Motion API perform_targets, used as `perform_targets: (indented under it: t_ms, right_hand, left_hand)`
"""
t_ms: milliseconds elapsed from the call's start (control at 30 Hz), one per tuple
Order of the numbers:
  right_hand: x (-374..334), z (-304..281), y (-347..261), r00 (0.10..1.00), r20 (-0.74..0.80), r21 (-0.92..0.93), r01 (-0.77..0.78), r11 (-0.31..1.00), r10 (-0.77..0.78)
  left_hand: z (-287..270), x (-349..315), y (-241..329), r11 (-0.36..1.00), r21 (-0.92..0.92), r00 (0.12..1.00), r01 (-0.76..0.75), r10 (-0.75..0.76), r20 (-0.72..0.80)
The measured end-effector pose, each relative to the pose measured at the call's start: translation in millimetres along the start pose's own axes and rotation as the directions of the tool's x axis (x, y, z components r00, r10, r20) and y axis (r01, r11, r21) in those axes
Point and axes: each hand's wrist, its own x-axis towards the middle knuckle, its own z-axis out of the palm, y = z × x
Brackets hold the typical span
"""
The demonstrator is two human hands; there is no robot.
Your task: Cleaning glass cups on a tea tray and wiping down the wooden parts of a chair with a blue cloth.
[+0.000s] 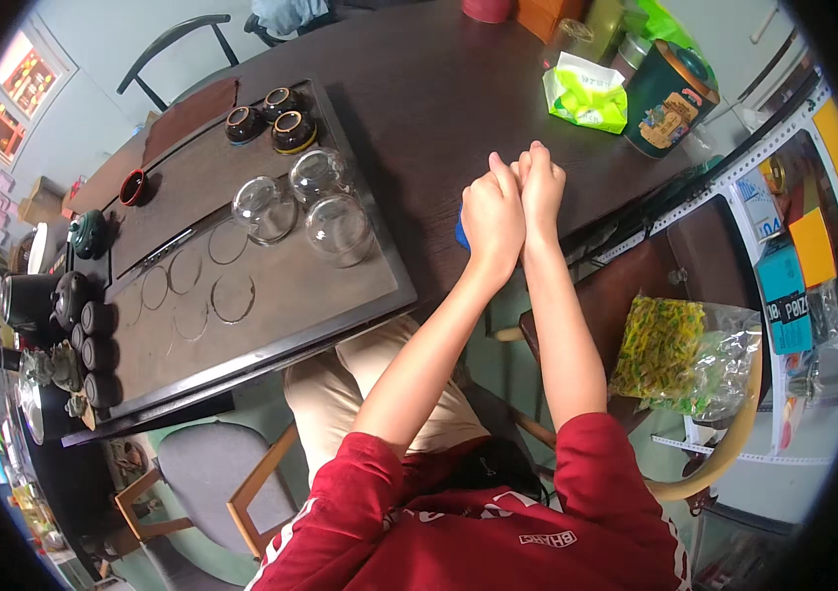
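Note:
My left hand [494, 212] and my right hand [542, 189] are side by side over the dark wooden table [409, 108], pressed against each other with fingers curled in. Whatever they may hold is hidden behind the fingers. A bit of something blue [461, 229] shows at the left edge of my left hand; its kind cannot be made out. Left of my hands, a tea tray [296, 295] carries three upturned clear glass cups [338, 229] and three upturned dark cups [294, 130]. Several wet rings mark the tray's surface.
Right of my hands stand a green tissue pack [586, 94] and a dark green canister [670, 98]. A bag of green-yellow packets [663, 355] rests on a brown chair [626, 281]. Teapots and small dark cups [99, 353] line the tray's left end. A grey chair [217, 483] stands below.

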Motion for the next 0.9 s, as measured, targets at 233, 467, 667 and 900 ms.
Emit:
perform_targets:
  t_ms: [233,467,667,900]
  right_hand:
    - [-57,17,6,0.996,0.032,-0.002,0.078,0.997,-0.078]
    - [-46,22,5,0.998,0.057,0.025,0.009,1.0,-0.01]
    - [-8,13,6,0.998,0.063,-0.047,-0.025,0.999,0.028]
    - [-52,21,11,0.996,0.071,-0.091,0.063,0.994,-0.056]
  left_hand:
    - [-41,-33,-12,0.992,-0.086,0.996,-0.088,0.088,0.0]
    - [-35,-25,-15,0.997,-0.075,0.999,-0.035,0.033,-0.028]
    - [-15,-1,-6,1.0,0.003,1.0,-0.008,0.008,-0.026]
    - [-49,-27,-10,0.997,0.03,0.998,-0.069,0.068,0.016]
